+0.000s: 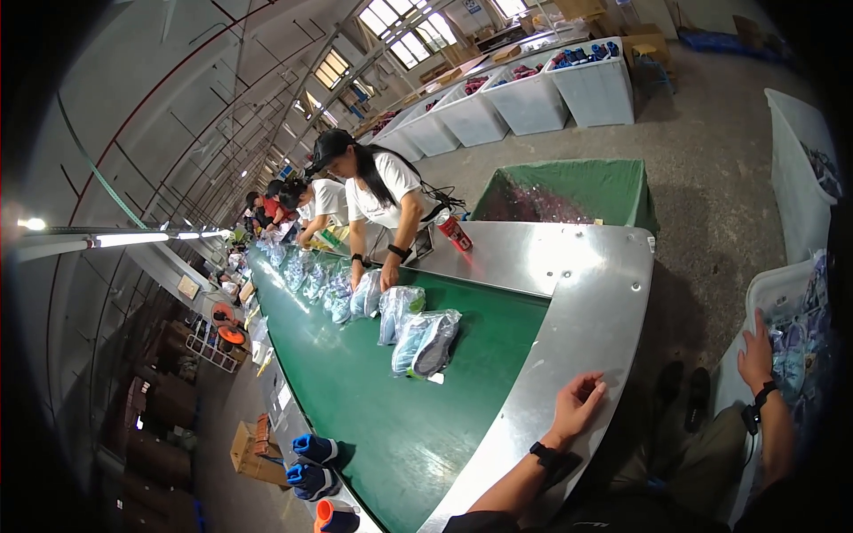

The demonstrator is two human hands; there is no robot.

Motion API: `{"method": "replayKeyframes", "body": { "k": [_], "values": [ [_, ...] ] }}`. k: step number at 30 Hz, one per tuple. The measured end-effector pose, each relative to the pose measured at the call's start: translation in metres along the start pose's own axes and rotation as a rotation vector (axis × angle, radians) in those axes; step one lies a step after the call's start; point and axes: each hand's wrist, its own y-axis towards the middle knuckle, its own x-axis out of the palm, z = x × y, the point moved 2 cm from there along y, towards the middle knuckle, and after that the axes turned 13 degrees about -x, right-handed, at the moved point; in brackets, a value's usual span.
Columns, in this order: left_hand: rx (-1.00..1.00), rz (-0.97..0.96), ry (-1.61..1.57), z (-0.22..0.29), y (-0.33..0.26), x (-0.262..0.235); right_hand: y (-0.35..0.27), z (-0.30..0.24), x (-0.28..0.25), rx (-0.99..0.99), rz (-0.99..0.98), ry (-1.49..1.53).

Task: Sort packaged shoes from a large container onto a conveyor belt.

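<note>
A green belt (391,417) with a steel-edged worktop (577,320) crosses the frame's middle; clear bagged shoes (426,342) lie centre. Both hands are open: left hand (577,404) on steel, right hand (757,355) on a white bin (773,289).

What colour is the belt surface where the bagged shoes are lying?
The belt is dark green, framed by a bare metal rim; the head view shows it.

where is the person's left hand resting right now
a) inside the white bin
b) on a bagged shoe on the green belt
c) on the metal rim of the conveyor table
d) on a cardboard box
c: the left hand lies open on the curved steel rim of the conveyor, clear of the bagged shoes on the green belt, while the right hand rests on the white bin.
</note>
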Motion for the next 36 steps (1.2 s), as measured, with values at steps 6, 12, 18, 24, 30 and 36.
{"method": "replayKeyframes", "body": {
  "k": [6, 12, 18, 24, 30, 36],
  "values": [
    [0.011, 0.007, 0.020, 0.000, 0.001, -0.002, 0.001, 0.002, 0.003, -0.021, 0.004, -0.007],
    [-0.041, -0.007, 0.052, -0.001, 0.002, -0.004, 0.002, 0.003, 0.000, -0.010, 0.007, 0.018],
    [-0.033, -0.049, -0.035, -0.016, 0.005, -0.008, 0.003, -0.004, -0.003, -0.004, 0.002, 0.048],
    [-0.027, -0.050, 0.008, -0.010, 0.003, -0.007, 0.004, -0.005, -0.005, 0.019, 0.003, 0.047],
    [-0.042, -0.056, 0.018, -0.007, 0.004, -0.006, 0.002, 0.003, 0.000, 0.028, 0.030, 0.057],
    [-0.101, -0.140, -0.041, -0.013, 0.005, -0.015, 0.002, 0.002, -0.001, 0.017, 0.034, 0.074]
  ]
}}
